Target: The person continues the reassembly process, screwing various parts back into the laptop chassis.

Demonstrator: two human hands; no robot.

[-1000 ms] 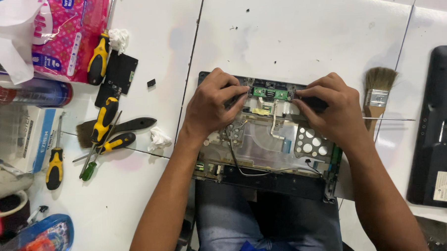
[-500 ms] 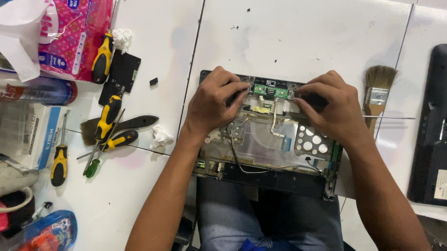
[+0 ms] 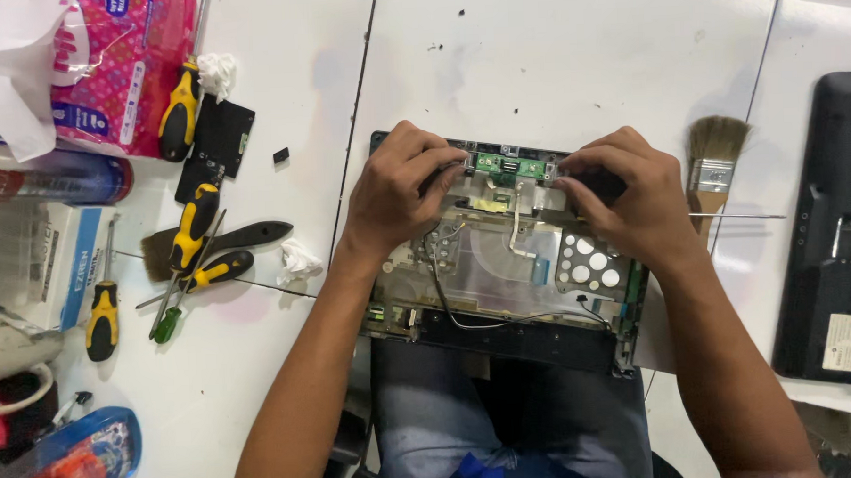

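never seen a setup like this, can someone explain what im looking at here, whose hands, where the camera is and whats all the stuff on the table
The camera sits on a person's head and looks down, so both arms are theirs. On the white tabletop lies an opened dark laptop base with its metal insides exposed. The left hand and right hand press on its far edge, either side of a small green circuit board; neither holds a tool. To the left lie yellow-and-black handled screwdrivers and a pink patterned packet. To the right are a wooden-handled paintbrush and another black laptop shell.
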